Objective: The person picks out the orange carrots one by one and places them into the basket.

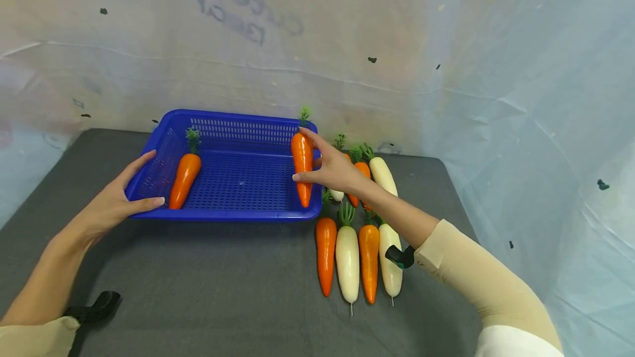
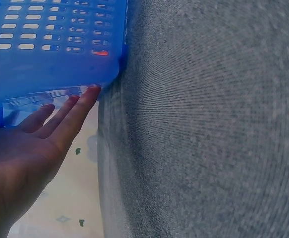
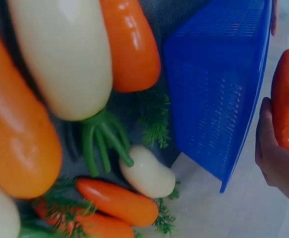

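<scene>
A blue perforated basket (image 1: 238, 180) stands on the table. My left hand (image 1: 115, 197) rests against its near left corner, the thumb along the near rim; in the left wrist view its straight fingers (image 2: 67, 116) touch the basket's outside. My right hand (image 1: 334, 168) holds an orange carrot (image 1: 301, 153) with a green top, above the basket's right end. The right wrist view shows this carrot (image 3: 284, 101) between thumb and fingers, over the rim. Another carrot (image 1: 185, 179) lies inside the basket at the left.
Right of the basket, carrots and white radishes lie in two rows on the grey table (image 1: 213, 291). The near row includes a carrot (image 1: 325, 255) and a white radish (image 1: 348, 263). My right forearm crosses above the rows. A plastic sheet (image 1: 347, 26) hangs behind the table.
</scene>
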### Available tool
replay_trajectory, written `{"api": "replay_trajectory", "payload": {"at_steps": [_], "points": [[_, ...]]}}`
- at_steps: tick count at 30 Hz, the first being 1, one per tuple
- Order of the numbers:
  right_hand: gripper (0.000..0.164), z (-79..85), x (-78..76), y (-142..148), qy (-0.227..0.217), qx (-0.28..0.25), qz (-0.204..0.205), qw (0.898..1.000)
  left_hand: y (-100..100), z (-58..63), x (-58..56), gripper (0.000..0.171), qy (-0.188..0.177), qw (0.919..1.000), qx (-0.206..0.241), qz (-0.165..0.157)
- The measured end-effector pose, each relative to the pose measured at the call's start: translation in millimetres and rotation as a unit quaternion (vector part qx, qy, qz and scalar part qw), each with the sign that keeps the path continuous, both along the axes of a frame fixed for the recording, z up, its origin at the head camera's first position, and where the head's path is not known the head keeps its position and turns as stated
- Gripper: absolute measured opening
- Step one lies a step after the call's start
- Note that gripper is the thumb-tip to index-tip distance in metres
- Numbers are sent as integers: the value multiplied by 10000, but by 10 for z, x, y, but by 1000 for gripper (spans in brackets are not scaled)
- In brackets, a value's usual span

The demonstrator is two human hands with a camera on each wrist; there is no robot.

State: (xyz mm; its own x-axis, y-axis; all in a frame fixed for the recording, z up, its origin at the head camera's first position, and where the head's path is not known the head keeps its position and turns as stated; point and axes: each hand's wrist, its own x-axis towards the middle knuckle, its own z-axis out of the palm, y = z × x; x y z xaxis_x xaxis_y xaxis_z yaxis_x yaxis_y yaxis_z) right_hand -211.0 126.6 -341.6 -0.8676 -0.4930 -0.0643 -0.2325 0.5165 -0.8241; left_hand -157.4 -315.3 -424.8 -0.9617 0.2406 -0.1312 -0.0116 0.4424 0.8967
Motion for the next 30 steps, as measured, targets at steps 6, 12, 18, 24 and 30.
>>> {"api": "replay_trajectory", "payload": {"at_steps": [6,12,18,24,30], "points": [[98,-49,-82,-151,-24,-149,121,9998,24,15,-14,93,10,10000,44,-31],[98,-96,-164,-339,-60,-229,309,9992,9,-5,1,93,41,9999,93,-25],[96,-180,-212,-566,46,-62,436,9990,-27,-27,12,92,83,9999,59,-19],[94,-235,-235,-792,235,-59,530,9983,-29,-43,15,91,30,10000,-5,9],[93,-271,-244,-966,-265,-490,418,9976,-1,-27,6,91,51,10000,-17,14]]}}
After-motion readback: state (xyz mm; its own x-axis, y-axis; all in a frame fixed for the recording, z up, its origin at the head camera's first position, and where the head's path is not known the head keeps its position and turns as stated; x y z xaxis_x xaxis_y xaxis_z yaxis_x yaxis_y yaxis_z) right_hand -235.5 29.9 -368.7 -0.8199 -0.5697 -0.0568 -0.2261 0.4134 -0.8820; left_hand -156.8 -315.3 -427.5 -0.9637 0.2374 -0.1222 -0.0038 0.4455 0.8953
